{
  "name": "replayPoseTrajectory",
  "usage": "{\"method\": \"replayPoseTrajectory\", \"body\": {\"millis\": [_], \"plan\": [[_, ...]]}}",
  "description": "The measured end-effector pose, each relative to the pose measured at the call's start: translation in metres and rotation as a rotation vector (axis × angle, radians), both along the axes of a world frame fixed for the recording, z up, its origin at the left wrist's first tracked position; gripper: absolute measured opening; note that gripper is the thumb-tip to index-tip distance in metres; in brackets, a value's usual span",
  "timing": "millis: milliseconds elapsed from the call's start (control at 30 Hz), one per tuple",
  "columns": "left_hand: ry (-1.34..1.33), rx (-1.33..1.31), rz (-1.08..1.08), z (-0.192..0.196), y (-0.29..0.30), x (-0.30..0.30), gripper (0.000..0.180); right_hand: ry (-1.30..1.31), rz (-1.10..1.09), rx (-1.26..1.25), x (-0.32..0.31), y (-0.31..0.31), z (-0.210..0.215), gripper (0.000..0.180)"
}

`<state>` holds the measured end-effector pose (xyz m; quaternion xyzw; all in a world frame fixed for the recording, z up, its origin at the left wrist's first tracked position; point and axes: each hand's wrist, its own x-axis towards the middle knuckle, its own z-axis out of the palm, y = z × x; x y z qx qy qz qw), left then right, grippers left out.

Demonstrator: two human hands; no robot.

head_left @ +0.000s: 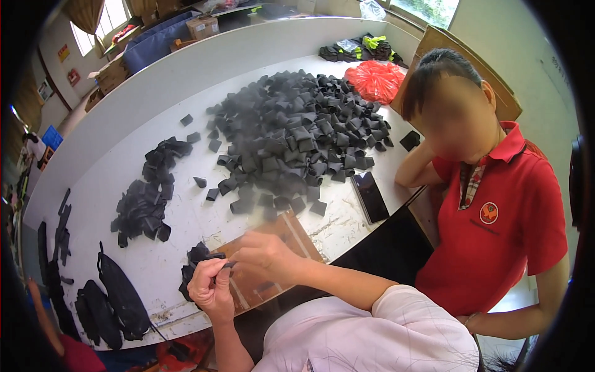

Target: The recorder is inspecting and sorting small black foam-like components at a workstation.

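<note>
Small black folded-fabric piece [229,265] sits above the white tabletop's [192,224] near edge, pinched by the left hand's [212,286] fingers, while the right hand's [268,254] fingers curl beside it, grip unclear; steady pressure should keep its edges aligned.

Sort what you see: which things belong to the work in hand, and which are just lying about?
Likely in use:
small black piece, in the left hand; right hand close by
brown board below the hands
large pile of black pieces

Apparently lying about:
dark phone-like device
red plastic bag
long black pouch
</note>
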<state>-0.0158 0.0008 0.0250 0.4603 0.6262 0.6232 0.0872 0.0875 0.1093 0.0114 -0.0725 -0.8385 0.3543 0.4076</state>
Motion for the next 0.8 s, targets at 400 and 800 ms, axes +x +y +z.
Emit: {"method": "replayPoseTrajectory", "body": {"millis": [400, 800], "plan": [[0.101, -0.043, -0.003, 0.004, 0.000, -0.001, 0.008, -0.033, -0.093, 0.064, 0.005, -0.005, -0.002, 0.019], [0.029, -0.019, -0.017, -0.003, 0.001, -0.003, 0.011, -0.067, -0.081, 0.009, 0.008, -0.008, 0.008, 0.014]]}}
